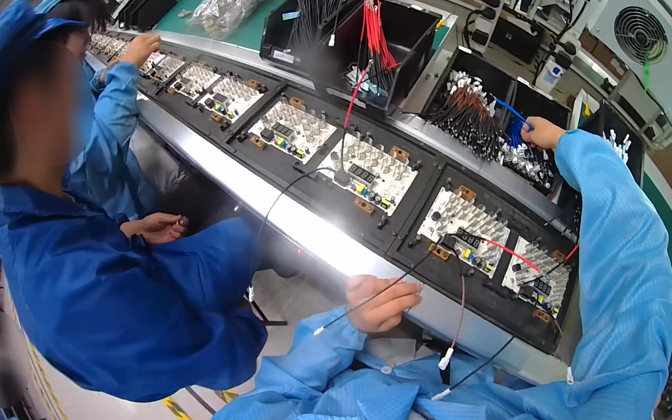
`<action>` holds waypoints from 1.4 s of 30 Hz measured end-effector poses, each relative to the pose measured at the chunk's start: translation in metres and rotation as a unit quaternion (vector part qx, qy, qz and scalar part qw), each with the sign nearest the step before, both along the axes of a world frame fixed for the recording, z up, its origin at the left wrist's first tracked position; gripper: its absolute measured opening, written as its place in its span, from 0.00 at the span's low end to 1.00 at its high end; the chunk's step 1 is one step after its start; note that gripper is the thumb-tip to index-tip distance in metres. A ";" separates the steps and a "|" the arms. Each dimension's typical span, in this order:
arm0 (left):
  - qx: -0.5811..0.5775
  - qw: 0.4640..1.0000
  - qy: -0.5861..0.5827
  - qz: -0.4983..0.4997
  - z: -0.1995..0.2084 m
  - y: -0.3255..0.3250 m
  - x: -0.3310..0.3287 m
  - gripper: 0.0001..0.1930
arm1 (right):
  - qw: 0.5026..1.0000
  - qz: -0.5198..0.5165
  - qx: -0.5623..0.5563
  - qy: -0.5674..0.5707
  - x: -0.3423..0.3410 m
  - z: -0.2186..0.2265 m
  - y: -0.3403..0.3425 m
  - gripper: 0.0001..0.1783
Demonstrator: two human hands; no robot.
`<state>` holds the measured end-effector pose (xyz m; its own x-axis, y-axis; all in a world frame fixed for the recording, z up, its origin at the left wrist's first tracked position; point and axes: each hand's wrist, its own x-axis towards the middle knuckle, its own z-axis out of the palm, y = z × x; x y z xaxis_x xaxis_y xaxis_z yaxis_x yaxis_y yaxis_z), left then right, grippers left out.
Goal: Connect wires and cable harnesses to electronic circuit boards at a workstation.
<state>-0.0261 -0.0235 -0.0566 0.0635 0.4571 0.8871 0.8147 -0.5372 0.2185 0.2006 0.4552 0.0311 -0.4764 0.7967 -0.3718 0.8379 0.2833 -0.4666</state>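
At left, a co-worker in a dark blue jacket (120,277) is beside the line. Near centre, the person's left hand (383,301) is at the bright metal rail (304,228), fingers loosely curled; a thin black wire with a white connector (416,269) crosses it, grip not discernible. Rightward, a white rectangular circuit board (462,230) lies in a black tray (405,245); likely rigid and fragile, best held by its edges. At far right, the right hand (544,132) appears to pinch a thin blue insulated wire (509,108) above bundled wires (519,152). Both wires should be light and flexible; grasp close to the connector.
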 end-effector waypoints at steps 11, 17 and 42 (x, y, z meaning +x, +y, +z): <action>-0.010 1.000 0.011 -0.013 0.002 -0.001 -0.007 0.12 | 0.995 -0.039 0.006 -0.092 -0.001 0.031 0.010 0.15; 0.011 1.000 0.010 0.012 -0.001 -0.001 -0.009 0.11 | 0.980 -0.132 0.044 0.141 -0.002 0.073 -0.005 0.21; -0.110 0.990 -0.084 -0.006 0.009 -0.043 -0.010 0.15 | 0.918 0.022 0.192 0.347 0.051 0.217 -0.359 0.23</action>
